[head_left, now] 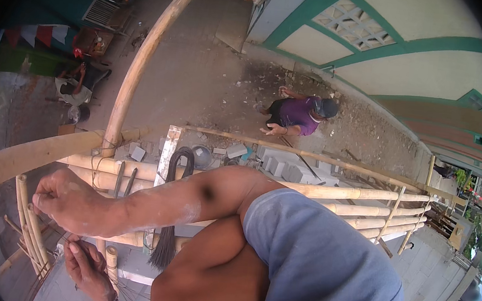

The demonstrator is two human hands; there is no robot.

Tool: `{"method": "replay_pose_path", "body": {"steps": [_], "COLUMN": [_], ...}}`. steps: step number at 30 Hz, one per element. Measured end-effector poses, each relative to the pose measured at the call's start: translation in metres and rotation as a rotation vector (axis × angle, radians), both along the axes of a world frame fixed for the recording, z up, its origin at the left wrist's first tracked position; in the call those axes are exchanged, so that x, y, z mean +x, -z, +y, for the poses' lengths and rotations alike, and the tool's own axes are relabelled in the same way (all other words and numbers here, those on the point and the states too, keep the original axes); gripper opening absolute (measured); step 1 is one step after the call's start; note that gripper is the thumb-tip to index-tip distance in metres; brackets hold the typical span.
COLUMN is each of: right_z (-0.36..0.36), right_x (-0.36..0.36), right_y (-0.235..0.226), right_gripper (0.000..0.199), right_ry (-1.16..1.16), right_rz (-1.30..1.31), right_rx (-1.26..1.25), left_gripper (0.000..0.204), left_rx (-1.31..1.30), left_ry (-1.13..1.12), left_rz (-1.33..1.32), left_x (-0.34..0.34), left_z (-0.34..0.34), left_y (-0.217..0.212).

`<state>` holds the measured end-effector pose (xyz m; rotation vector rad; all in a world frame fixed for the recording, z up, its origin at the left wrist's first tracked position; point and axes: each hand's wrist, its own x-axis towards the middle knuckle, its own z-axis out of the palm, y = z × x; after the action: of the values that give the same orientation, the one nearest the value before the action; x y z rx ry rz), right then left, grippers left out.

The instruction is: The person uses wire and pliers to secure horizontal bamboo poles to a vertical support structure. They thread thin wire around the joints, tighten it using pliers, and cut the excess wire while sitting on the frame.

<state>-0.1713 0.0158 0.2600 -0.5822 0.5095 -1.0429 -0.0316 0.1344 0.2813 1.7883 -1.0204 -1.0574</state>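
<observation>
Right hand (68, 203) is curled nearly closed, left hand (86, 266) half-curled below; can't tell if they're gripping anything tbh. Smooth round bamboo rails (87, 162) just beside, stringy dark bundle (166, 251) hanging there, then gritty rubble-strewn ground (366, 128), cream-and-green wall (431, 76).

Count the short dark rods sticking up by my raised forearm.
2: the left rod and the right rod, side by side, just above the forearm in view. It may hide more.
</observation>
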Motion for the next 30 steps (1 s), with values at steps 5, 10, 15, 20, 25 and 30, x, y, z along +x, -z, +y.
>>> {"method": "replay_pose_path", "body": {"steps": [5, 10, 15, 20, 25, 30], "right_z": [-0.014, -0.032, -0.049, -0.029, 0.016, 0.031], "right_x": [-0.035, -0.063, -0.081, -0.048, -0.017, -0.008], "right_y": [0.008, 0.018, 0.036, 0.026, 0.029, 0.034], "right_gripper": [0.024, 0.024, 0.024, 0.046, 0.053, 0.054], "right_ry": [0.050, 0.193, 0.335, 0.273, -0.070, -0.249], "right_rz": [-0.153, -0.048, -0.013, -0.048, 0.016, -0.045], "right_rx": [0.160, 0.159, 0.045, 0.088, 0.076, 0.087], "left_gripper": [0.039, 0.035, 0.030, 0.026, 0.031, 0.030], "left_rx": [0.156, 0.173, 0.114, 0.208, 0.132, 0.209], "left_ry": [0.187, 0.244, 0.325, 0.207, 0.201, 0.077], "left_rz": [-0.027, -0.054, -0.175, 0.037, 0.227, 0.556], "left_x": [-0.002, 0.003, 0.008, 0.002, -0.018, -0.022], "left_z": [-0.008, -0.006, -0.002, 0.003, 0.004, 0.015], "left_y": [0.006, 0.014, 0.027, 0.036, 0.054, 0.056]}}
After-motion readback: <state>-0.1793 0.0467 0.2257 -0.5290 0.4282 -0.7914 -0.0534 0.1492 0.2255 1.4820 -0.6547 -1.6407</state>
